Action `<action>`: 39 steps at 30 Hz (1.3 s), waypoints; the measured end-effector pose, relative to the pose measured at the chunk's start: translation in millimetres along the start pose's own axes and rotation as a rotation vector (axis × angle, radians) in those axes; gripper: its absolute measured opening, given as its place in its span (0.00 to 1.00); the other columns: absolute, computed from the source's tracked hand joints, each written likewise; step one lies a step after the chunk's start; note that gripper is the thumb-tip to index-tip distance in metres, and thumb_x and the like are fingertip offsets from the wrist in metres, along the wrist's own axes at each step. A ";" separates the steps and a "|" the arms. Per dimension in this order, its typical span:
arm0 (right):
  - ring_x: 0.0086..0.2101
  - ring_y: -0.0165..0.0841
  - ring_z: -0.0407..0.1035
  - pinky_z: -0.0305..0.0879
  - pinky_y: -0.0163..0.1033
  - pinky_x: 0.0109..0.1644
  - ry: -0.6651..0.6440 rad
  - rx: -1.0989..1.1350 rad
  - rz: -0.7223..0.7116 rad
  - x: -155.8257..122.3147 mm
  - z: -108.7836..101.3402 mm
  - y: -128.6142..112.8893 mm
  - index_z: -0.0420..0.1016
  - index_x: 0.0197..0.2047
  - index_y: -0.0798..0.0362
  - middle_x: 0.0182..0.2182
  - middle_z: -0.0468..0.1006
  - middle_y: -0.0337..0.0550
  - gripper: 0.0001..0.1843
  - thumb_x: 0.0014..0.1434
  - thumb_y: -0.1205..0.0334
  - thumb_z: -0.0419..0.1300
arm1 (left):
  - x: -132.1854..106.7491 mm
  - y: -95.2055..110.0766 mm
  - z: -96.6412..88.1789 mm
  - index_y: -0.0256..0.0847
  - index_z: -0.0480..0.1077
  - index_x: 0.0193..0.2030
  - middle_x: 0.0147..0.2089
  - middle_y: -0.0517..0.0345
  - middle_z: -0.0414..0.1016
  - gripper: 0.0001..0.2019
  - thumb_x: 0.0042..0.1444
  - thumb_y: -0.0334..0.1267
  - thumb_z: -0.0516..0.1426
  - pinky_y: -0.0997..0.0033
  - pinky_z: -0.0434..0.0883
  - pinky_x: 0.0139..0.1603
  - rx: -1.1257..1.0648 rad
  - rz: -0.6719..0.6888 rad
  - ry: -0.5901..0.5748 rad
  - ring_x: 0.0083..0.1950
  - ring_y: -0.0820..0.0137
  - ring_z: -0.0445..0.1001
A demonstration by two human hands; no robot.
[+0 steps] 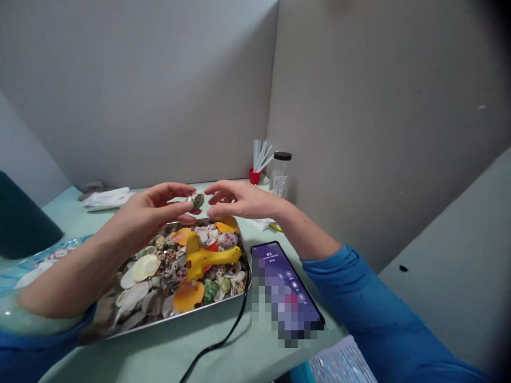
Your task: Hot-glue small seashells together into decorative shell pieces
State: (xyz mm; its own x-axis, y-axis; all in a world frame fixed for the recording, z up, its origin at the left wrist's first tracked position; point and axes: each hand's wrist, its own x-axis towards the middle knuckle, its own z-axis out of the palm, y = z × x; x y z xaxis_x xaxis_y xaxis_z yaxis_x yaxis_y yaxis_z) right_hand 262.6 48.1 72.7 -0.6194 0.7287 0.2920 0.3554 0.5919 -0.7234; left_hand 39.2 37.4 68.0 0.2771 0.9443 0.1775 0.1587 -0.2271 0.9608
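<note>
Above the far edge of the tray, my left hand (154, 207) pinches a small greenish-grey seashell (197, 200) between thumb and fingers. My right hand (243, 199) is just to the right of the shell, its fingers curved and apart with nothing visible between them. Below both hands stands a metal tray (167, 321) full of mixed seashells, some white, some orange, some green and spotted. A yellow hot glue gun (211, 257) lies on top of the shells, and its black cord (227, 336) runs over the tray's front edge.
A phone (275, 271) with a lit, partly blurred screen lies right of the tray. Behind are glue sticks (259, 154) in a red cup (254, 176) and a clear black-lidded jar (279, 175). White packets (107, 199) and a dark green object (24, 221) are at left.
</note>
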 end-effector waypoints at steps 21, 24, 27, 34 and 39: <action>0.34 0.29 0.66 0.54 0.32 0.36 0.072 -0.217 0.019 43.9 2.4 30.9 0.73 0.40 0.53 0.31 0.74 0.39 0.09 0.57 0.59 0.60 | 42.0 -33.1 -0.2 0.44 0.72 0.44 0.46 0.57 0.78 0.20 0.42 0.39 0.67 0.73 0.76 0.37 -0.181 -0.358 0.055 0.36 0.69 0.78; 0.33 0.29 0.66 0.54 0.32 0.36 0.029 -0.218 0.026 47.5 3.1 30.4 0.73 0.40 0.54 0.31 0.74 0.39 0.09 0.57 0.59 0.60 | 40.5 -33.0 0.8 0.45 0.71 0.46 0.49 0.57 0.77 0.22 0.41 0.40 0.68 0.71 0.76 0.35 -0.170 -0.402 0.083 0.36 0.67 0.78; 0.33 0.29 0.66 0.55 0.32 0.35 0.044 -0.197 0.024 48.8 7.2 33.4 0.73 0.39 0.55 0.32 0.75 0.39 0.09 0.57 0.59 0.59 | 38.9 -32.4 0.9 0.45 0.70 0.46 0.49 0.56 0.76 0.23 0.41 0.40 0.68 0.72 0.76 0.36 -0.167 -0.410 0.087 0.36 0.68 0.78; 0.32 0.28 0.68 0.58 0.32 0.36 0.050 0.019 0.069 50.3 20.6 43.2 0.73 0.41 0.55 0.31 0.76 0.38 0.08 0.57 0.65 0.59 | 33.6 -32.5 -1.7 0.42 0.69 0.46 0.43 0.55 0.77 0.21 0.44 0.40 0.66 0.71 0.75 0.37 -0.105 -0.309 0.091 0.38 0.68 0.77; 0.29 0.28 0.67 0.57 0.32 0.32 0.016 0.011 0.132 51.1 27.4 41.8 0.74 0.39 0.54 0.29 0.75 0.38 0.07 0.54 0.66 0.61 | 25.7 -33.3 -3.2 0.41 0.66 0.46 0.32 0.56 0.77 0.18 0.49 0.42 0.63 0.74 0.71 0.28 -0.083 -0.355 0.003 0.32 0.68 0.77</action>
State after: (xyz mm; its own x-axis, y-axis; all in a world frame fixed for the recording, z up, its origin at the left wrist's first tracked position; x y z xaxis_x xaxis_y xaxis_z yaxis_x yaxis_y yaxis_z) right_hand 226.6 100.6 40.2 -0.5565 0.8053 0.2042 0.4252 0.4872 -0.7628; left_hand 37.9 70.0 41.3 0.2161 0.9615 -0.1698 0.1670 0.1349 0.9767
